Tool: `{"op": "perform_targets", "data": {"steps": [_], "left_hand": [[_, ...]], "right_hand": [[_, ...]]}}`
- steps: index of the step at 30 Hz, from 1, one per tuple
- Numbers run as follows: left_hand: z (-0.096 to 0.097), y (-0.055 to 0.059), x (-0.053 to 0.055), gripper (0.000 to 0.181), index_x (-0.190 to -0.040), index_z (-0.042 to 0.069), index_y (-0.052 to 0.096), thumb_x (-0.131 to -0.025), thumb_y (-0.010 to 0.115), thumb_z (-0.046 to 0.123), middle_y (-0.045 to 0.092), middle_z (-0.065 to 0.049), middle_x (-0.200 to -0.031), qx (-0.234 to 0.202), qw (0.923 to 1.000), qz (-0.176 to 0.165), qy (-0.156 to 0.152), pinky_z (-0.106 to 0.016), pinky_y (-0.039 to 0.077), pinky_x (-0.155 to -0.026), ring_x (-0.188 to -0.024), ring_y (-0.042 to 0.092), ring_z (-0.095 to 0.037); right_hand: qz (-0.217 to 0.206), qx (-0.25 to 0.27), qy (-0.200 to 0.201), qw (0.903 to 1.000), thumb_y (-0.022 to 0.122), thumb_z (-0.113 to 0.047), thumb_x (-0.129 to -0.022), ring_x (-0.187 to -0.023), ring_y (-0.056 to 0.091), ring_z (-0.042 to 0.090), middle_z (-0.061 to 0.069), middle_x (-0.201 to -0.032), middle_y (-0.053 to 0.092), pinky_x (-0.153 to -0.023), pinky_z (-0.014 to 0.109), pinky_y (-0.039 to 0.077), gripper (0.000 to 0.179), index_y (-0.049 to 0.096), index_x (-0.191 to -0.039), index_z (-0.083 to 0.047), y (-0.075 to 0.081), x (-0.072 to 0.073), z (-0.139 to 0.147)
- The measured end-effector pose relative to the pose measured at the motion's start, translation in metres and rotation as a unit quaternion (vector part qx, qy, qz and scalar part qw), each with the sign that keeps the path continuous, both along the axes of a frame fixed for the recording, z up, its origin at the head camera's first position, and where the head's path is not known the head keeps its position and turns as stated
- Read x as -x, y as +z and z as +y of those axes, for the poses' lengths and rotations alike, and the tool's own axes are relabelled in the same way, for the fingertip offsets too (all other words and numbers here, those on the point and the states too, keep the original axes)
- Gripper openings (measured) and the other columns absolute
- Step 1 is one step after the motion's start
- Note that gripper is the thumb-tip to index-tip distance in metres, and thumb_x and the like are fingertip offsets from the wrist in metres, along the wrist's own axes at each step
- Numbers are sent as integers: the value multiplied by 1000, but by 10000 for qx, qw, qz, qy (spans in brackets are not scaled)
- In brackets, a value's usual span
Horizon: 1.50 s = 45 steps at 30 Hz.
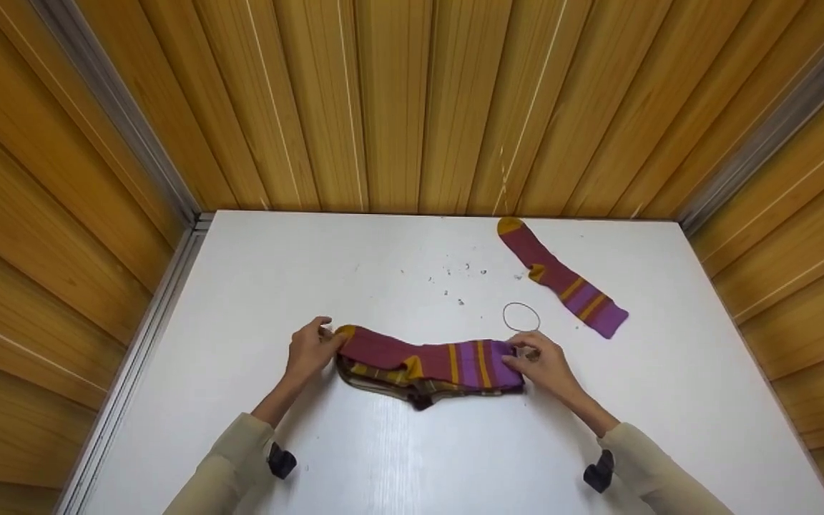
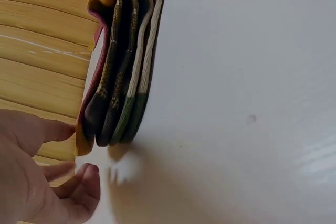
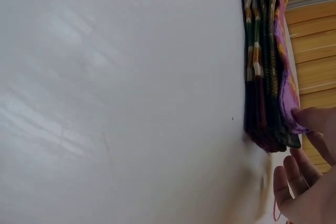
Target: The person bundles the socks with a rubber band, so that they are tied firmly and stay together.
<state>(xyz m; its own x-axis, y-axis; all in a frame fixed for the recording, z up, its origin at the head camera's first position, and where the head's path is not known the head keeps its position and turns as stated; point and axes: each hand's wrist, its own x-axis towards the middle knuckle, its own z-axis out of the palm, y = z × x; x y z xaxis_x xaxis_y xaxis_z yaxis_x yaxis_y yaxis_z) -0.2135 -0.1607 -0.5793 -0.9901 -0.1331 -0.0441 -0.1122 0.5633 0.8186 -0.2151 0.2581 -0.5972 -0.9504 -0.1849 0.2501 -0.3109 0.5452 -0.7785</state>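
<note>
A maroon sock [image 1: 390,350] with mustard toe and heel and a purple striped cuff lies on top of a stack of other socks [image 1: 383,388]. My left hand [image 1: 310,348] pinches its mustard toe [image 2: 83,142] at the stack's left end. At the other end, my right hand [image 1: 544,365] pinches the purple cuff [image 3: 289,103] between thumb and fingers. Side on, the wrist views show the stack's layers in dark, green and cream [image 2: 149,51]. A matching maroon sock [image 1: 555,268] lies apart at the back right.
A thin dark loop, like a rubber band [image 1: 521,317], lies just beyond my right hand. Small bits [image 1: 460,301] are scattered on the white table [image 1: 276,272]. Wood-patterned walls [image 1: 390,107] border the table at the back and sides.
</note>
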Motion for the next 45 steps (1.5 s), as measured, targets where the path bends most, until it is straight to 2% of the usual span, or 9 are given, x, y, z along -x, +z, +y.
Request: {"op": "perform_targets", "data": {"steps": [3, 7, 11, 14, 17, 22, 32, 39, 45], "left_hand": [[-2, 1, 1, 33, -115, -7, 70, -94, 71, 19, 73, -21, -98, 40, 9992, -400, -69, -36, 56, -73, -85, 68, -25], [-4, -1, 5, 15, -104, -2, 75, -95, 69, 9, 74, -17, -94, -191, 9997, 112, -90, -25, 51, -69, -84, 67, -24], [-4, 2, 8, 11, -103, -1, 71, -99, 63, 4, 73, -18, -98, -697, 9950, 715, -78, -23, 54, -71, -87, 67, -24], [-1, 9, 10, 13, -110, -3, 66, -102, 57, 4, 72, -22, -102, -1568, 9865, 460, -64, -26, 60, -68, -83, 68, -20], [0, 17, 11, 18, -117, -7, 61, -105, 53, 3, 71, -22, -102, -2585, 9659, -146, -3, -28, 62, -67, -76, 69, -16], [-10, 27, 10, 29, -129, -13, 52, -106, 48, 5, 63, -14, -102, -3786, 9159, -1332, -38, -18, 58, -69, -71, 67, -9], [-22, 29, 6, 32, -130, -17, 48, -103, 49, 1, 62, -3, -73, -4445, 8600, -2507, -68, -7, 42, -52, -56, 56, -1], [-23, 41, 5, 22, -118, -4, 63, -103, 55, 11, 68, -4, -85, -4121, 8723, -2625, -182, -17, 57, -64, -69, 69, -10], [-24, 44, 7, 17, -100, 3, 69, -103, 53, 7, 68, -8, -91, -4452, 8542, -2662, -367, -25, 62, -69, -73, 74, -18]], "right_hand": [[151, 93, -174, 9997, 84, 0, -80, -92, 65, 14, 8, -98, 73, -75, 28, 56, 16, 76, -92, -7, 1, 0, -4], [-62, 562, -305, 9979, 76, 0, -88, -90, 64, 4, 10, -97, 73, -76, 20, 54, 12, 73, -100, -4, 6, -3, -8], [-853, 1214, -193, 9887, 64, -5, -99, -86, 65, 2, 15, -102, 73, -75, 17, 53, 16, 64, -114, 2, 14, -6, -10], [-1669, 1690, -96, 9713, 60, -9, -103, -80, 66, 5, 13, -101, 73, -69, 21, 54, 25, 56, -122, 6, 19, -6, -8], [-2447, 2137, -132, 9457, 60, -13, -103, -75, 69, 9, 4, -96, 74, -65, 25, 58, 29, 52, -126, 3, 24, -5, -5], [-3389, 2564, -55, 9052, 62, -17, -103, -72, 68, 6, -6, -89, 73, -63, 22, 58, 30, 52, -127, -3, 31, -5, 10], [-4419, 3054, 367, 8427, 59, -13, -104, -69, 62, 0, -7, -81, 68, -61, 11, 50, 45, 44, -141, 7, 36, -11, 29], [-4537, 3251, 633, 8273, 53, -13, -107, -69, 65, -1, -9, -79, 69, -58, 10, 49, 69, 10, -155, 12, 49, -8, 33], [-4631, 3362, 630, 8177, 53, -12, -106, -68, 63, -1, -8, -78, 68, -58, 9, 49, 68, 12, -154, 12, 55, -11, 37]]}}
